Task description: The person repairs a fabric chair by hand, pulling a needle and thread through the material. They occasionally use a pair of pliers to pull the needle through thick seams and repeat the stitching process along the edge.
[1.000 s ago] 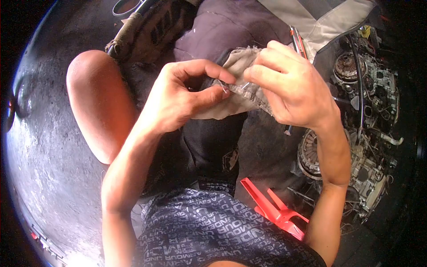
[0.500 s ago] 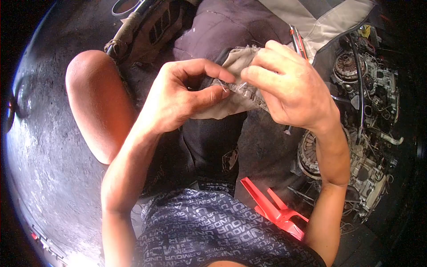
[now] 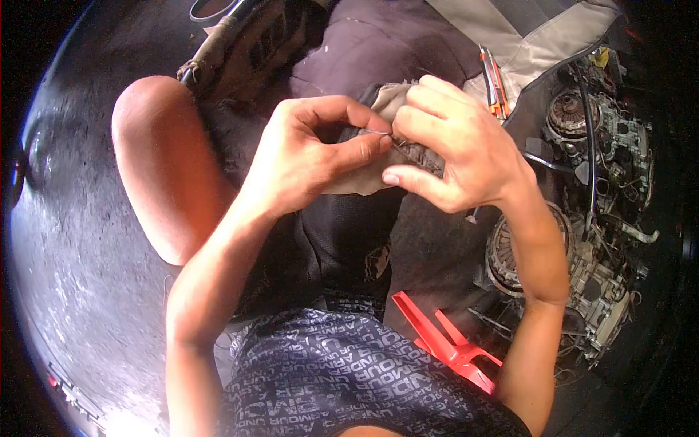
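Observation:
A beige piece of fabric (image 3: 364, 178) with a frayed, gathered dark edge is held up over my lap. My left hand (image 3: 306, 153) pinches thumb and forefinger together at this edge, where a thin, light needle-like piece (image 3: 374, 132) lies along the fingertips. Close against it on the right, my right hand (image 3: 459, 146) has its fingers curled over the fabric, with the thumb held apart below them. The fabric's upper part shows between the two hands, and the rest is hidden behind them.
Beyond my hands lies a dark purple padded cloth (image 3: 378, 44). An orange-and-black cutter (image 3: 494, 84) rests on beige-and-grey material (image 3: 539, 44). Greasy engine parts (image 3: 597, 291) with round clutch plates (image 3: 513, 251) stand at right. A red plastic piece (image 3: 455, 353) sits near my right elbow.
My right hand's thumb has moved down and away from its fingers, opening the earlier pinch. The left hand keeps its pinch and has shifted slightly right; the thin piece now points toward the right hand.

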Available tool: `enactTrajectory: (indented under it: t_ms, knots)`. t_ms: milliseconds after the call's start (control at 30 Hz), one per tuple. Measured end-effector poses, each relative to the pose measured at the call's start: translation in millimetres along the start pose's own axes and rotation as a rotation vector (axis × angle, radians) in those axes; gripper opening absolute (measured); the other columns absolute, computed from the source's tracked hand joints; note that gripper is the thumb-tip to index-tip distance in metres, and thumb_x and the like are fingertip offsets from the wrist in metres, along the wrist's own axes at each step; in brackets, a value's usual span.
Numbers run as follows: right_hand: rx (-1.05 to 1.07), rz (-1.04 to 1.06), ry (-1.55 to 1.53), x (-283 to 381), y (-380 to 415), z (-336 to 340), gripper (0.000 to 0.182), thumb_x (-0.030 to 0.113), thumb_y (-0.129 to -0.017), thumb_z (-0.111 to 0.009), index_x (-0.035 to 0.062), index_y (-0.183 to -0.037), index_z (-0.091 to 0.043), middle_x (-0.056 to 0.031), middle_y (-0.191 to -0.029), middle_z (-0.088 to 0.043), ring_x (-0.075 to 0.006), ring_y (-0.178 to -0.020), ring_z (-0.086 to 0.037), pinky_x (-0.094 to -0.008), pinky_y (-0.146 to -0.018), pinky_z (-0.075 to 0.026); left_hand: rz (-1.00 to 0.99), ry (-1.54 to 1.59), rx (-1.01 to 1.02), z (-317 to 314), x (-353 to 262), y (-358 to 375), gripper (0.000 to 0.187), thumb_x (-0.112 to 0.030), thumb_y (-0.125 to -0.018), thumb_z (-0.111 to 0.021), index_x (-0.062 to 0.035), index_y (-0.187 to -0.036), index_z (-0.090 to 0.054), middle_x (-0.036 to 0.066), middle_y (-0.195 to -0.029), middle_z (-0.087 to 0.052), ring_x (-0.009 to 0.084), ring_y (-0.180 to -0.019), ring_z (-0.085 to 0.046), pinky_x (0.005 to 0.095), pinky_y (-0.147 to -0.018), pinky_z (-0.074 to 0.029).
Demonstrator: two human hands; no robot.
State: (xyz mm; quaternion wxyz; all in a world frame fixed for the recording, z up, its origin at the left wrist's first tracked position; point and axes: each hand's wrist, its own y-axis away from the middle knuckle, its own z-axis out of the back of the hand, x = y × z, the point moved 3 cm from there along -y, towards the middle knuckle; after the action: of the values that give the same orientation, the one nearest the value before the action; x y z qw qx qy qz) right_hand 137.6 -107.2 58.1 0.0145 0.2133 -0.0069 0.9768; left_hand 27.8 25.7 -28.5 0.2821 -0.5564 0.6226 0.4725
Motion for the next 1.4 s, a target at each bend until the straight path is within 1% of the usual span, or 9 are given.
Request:
enactTrajectory:
  t_ms: [167, 467, 567, 667, 767, 867, 967, 1267, 1400]
  knots:
    - [0.043, 0.045, -0.180, -20.9, -0.1, -6.1, 0.026, 0.019, -0.074, -0.073, 0.0035, -0.083, -0.055, -0.0137, -0.080, -0.050, -0.0342, -0.075, -0.051, -0.0440, -0.067, -0.043, -0.010, 0.010, 0.041, 1.8, 0.5, -1.9, 0.016, -0.011, -0.087, -0.077, 0.0011, -0.097, -0.074, 0.003, -0.087, -0.073, 0.0063, -0.081, -0.063, 0.0233, -0.075, -0.053]
    - [0.112, 0.144, -0.238, -23.4, -7.9, 3.0, 0.033, 0.023, -0.074, -0.076, 0.0022, -0.086, -0.053, -0.0145, -0.081, -0.050, -0.0355, -0.076, -0.052, -0.0436, -0.067, -0.043, 0.027, -0.015, 0.083, 4.6, -6.2, -0.1, 0.018, -0.006, -0.086, -0.075, 0.0009, -0.102, -0.073, 0.003, -0.089, -0.072, 0.0072, -0.083, -0.064, 0.0234, -0.077, -0.054]
    - [0.142, 0.133, -0.243, -24.7, -5.5, 3.5, 0.033, 0.021, -0.073, -0.075, 0.0017, -0.088, -0.054, -0.0149, -0.083, -0.050, -0.0356, -0.077, -0.052, -0.0438, -0.068, -0.044, -0.020, -0.007, 0.085, 2.3, -6.3, 0.1, 0.018, -0.004, -0.086, -0.075, 0.0018, -0.103, -0.071, 0.004, -0.089, -0.071, 0.0087, -0.078, -0.063, 0.0227, -0.067, -0.051]
    - [0.148, 0.113, -0.258, -27.6, -4.1, 1.7, 0.029, 0.017, -0.072, -0.072, 0.0017, -0.089, -0.054, -0.0152, -0.083, -0.050, -0.0367, -0.079, -0.053, -0.0449, -0.069, -0.045, -0.101, -0.022, 0.083, 2.2, -2.1, -2.2, 0.019, -0.004, -0.086, -0.075, 0.0018, -0.103, -0.071, 0.004, -0.089, -0.071, 0.0092, -0.078, -0.063, 0.0230, -0.068, -0.051]
    - [0.158, 0.127, -0.231, -26.9, -7.1, 4.7, 0.024, 0.011, -0.072, -0.069, 0.0018, -0.089, -0.054, -0.0158, -0.084, -0.051, -0.0376, -0.080, -0.054, -0.0459, -0.070, -0.045, -0.014, 0.040, 0.100, 2.0, -5.6, -0.3, 0.019, -0.004, -0.086, -0.075, 0.0018, -0.103, -0.071, 0.004, -0.089, -0.071, 0.0097, -0.078, -0.064, 0.0233, -0.069, -0.052]
    - [0.171, 0.133, -0.161, -22.7, -10.7, 9.7, 0.020, 0.007, -0.074, -0.066, 0.0021, -0.090, -0.056, -0.0154, -0.084, -0.052, -0.0375, -0.080, -0.054, -0.0462, -0.070, -0.046, 0.049, 0.056, 0.116, 2.4, -8.7, 0.9, 0.020, -0.001, -0.086, -0.072, 0.0028, -0.106, -0.070, 0.005, -0.093, -0.072, 0.0084, -0.086, -0.065, 0.0235, -0.076, -0.054]
    - [0.152, 0.189, -0.079, -18.2, -14.3, 11.1, 0.019, 0.005, -0.075, -0.065, 0.0027, -0.092, -0.058, -0.0137, -0.085, -0.053, -0.0354, -0.081, -0.054, -0.0453, -0.071, -0.046, 0.025, 0.082, 0.141, 4.4, -5.2, -1.6, 0.021, 0.000, -0.086, -0.072, 0.0028, -0.107, -0.070, 0.006, -0.093, -0.071, 0.0088, -0.084, -0.065, 0.0236, -0.075, -0.054]
    - [0.109, 0.242, 0.126, -6.1, -16.1, 12.2, 0.027, 0.011, -0.069, -0.066, 0.0047, -0.095, -0.062, -0.0086, -0.083, -0.053, -0.0295, -0.079, -0.053, -0.0405, -0.072, -0.046, 0.085, 0.067, 0.111, 5.9, -11.1, 0.4, 0.024, 0.002, -0.083, -0.071, 0.0027, -0.108, -0.070, 0.006, -0.091, -0.072, 0.0095, -0.081, -0.065, 0.0243, -0.074, -0.054]
    - [0.081, 0.213, 0.184, -0.2, -13.9, 8.7, 0.025, 0.008, -0.065, -0.067, 0.0028, -0.088, -0.059, -0.0091, -0.084, -0.050, -0.0296, -0.079, -0.052, -0.0390, -0.069, -0.044, 0.078, 0.050, 0.098, 6.8, -8.3, -0.8, 0.026, 0.001, -0.083, -0.071, 0.0026, -0.108, -0.070, 0.006, -0.091, -0.072, 0.0097, -0.080, -0.065, 0.0242, -0.073, -0.054]
